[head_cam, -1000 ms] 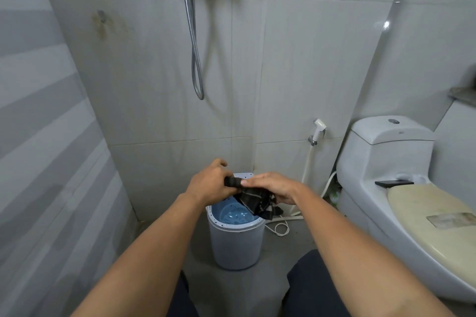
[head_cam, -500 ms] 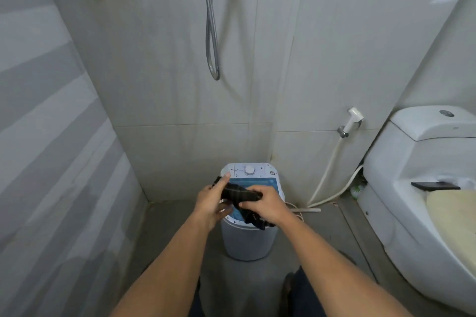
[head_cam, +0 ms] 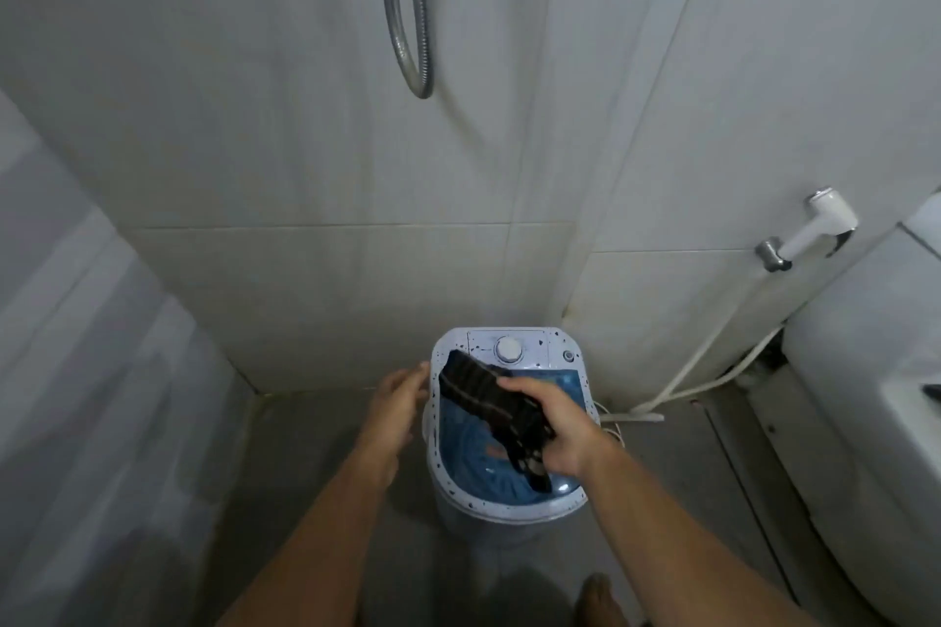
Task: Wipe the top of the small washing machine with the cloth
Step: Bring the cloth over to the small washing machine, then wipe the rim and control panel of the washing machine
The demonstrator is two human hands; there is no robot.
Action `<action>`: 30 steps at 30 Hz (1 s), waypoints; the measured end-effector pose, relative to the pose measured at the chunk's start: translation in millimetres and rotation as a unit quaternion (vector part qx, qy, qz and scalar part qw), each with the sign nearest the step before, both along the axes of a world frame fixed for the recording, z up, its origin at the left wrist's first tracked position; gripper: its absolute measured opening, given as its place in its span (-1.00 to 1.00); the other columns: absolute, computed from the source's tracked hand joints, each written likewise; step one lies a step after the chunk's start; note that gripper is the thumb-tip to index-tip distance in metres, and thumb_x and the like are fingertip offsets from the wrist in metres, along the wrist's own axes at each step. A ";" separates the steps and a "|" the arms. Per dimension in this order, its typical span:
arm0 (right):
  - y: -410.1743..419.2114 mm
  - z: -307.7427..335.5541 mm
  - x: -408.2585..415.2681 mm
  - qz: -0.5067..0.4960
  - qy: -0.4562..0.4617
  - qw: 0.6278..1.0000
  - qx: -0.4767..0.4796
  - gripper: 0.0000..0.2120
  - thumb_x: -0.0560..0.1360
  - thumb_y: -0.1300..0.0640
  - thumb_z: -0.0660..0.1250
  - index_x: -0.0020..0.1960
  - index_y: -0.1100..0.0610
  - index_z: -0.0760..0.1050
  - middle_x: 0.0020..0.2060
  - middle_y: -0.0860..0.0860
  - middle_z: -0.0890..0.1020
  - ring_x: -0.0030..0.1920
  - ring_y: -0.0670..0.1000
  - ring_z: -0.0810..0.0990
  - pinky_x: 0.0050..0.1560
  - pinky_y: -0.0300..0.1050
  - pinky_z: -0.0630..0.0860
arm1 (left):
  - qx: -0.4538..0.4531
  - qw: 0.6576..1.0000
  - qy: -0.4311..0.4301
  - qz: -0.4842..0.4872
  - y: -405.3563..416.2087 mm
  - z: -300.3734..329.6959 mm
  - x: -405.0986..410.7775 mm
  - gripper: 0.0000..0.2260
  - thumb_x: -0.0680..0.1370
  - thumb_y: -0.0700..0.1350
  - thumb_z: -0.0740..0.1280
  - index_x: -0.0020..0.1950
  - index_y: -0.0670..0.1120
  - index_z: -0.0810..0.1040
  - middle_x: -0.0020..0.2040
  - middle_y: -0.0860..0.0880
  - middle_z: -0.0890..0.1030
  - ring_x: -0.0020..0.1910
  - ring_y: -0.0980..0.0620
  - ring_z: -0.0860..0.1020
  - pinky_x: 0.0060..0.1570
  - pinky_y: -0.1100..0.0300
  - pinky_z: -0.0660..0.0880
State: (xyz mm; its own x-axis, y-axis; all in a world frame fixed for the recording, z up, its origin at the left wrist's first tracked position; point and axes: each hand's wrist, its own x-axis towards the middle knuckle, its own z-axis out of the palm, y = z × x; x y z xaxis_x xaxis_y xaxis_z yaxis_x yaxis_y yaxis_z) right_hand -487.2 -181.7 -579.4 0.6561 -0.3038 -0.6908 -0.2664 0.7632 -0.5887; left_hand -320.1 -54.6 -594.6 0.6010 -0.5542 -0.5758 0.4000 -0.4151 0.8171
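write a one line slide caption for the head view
Right hand lays dark cloth over small white-and-blue washing machine; left hand beside it.

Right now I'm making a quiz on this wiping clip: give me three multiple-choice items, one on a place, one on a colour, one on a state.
1. Where is the cloth?
A. over the washer top
B. on the floor
C. on the toilet

2. What colour is the washer's lid?
A. red
B. blue
C. yellow

3. What holds the cloth?
A. both hands
B. left hand alone
C. right hand alone

A: the cloth lies across the top's far left.
B: a see-through blue panel.
C: the right fingers grip it; the left hand is open beside the rim.
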 end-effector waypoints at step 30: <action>-65.4 -92.9 133.3 0.364 0.159 0.401 -0.826 -0.65 0.60 0.03 0.26 0.35 0.11 0.49 0.37 0.11 0.40 0.21 0.18 0.43 -0.11 0.13 0.60 | -0.013 0.999 0.040 -0.009 16.4 -146.2 15.6 -0.79 0.62 -0.21 0.33 0.19 -0.04 0.67 0.02 -0.06 0.76 0.00 0.01 0.73 -0.03 0.15 0.65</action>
State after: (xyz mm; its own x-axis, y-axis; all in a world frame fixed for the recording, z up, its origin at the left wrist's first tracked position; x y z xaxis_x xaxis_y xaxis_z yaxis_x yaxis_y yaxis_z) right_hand -353.8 -247.1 -672.4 0.9449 -0.3262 -0.0266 -0.3257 -0.9453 0.0206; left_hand -304.4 -38.2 -740.8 0.5439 -0.5793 -0.6071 0.4577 -0.4016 0.7932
